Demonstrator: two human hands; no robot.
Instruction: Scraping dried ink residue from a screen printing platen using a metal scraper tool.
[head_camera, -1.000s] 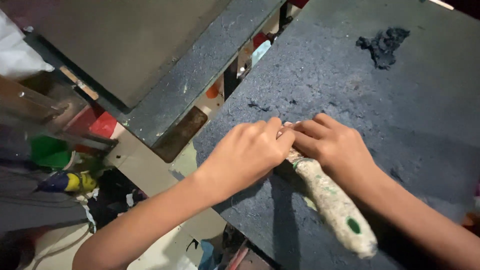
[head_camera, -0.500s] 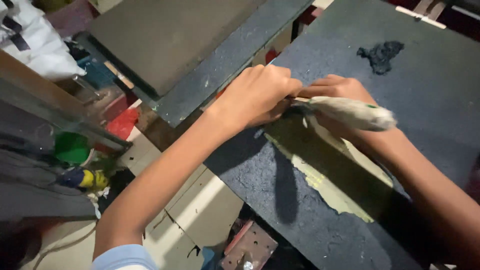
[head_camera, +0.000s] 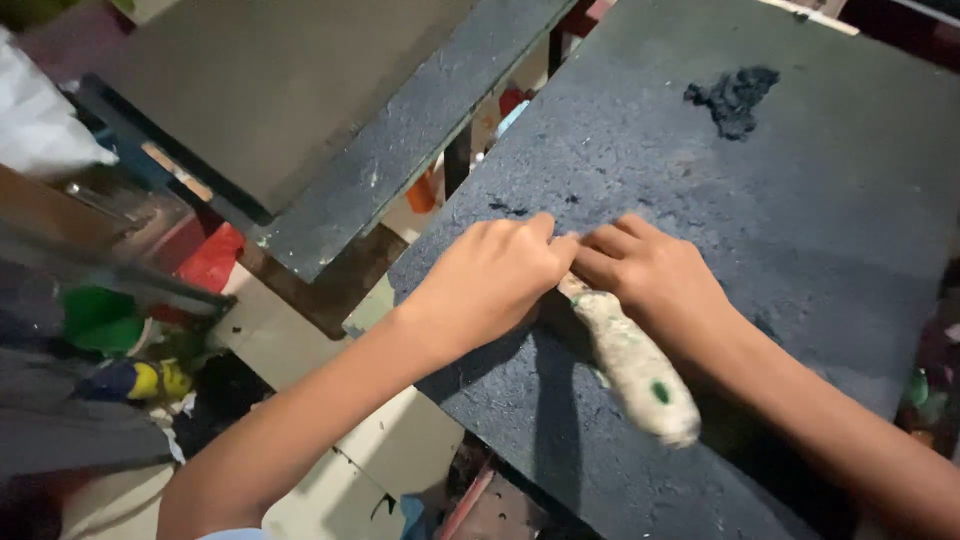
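the work surface is a dark blue-grey board, rough and fibrous, tilted across the right side of the view. a small heap of dark scrapings lies near its far edge, well apart from my hands. a few dark flecks sit just beyond my fingertips. to the left, a second board with a smooth grey-brown face and a dark, worn border stands apart from the first, with a gap between them. through the gap an orange item shows, too small to identify. below the boards the floor area is cluttered: a red object, a green object, a blue and yellow item, and pale flat sheets.

my left hand and right hand meet fingertip to fingertip on the first board, both curled and pressed down over the head of a tool. its handle, whitish, crusted, with a green spot, points back toward me between my forearms. the head of the tool is hidden under my fingers; i cannot tell its shape.
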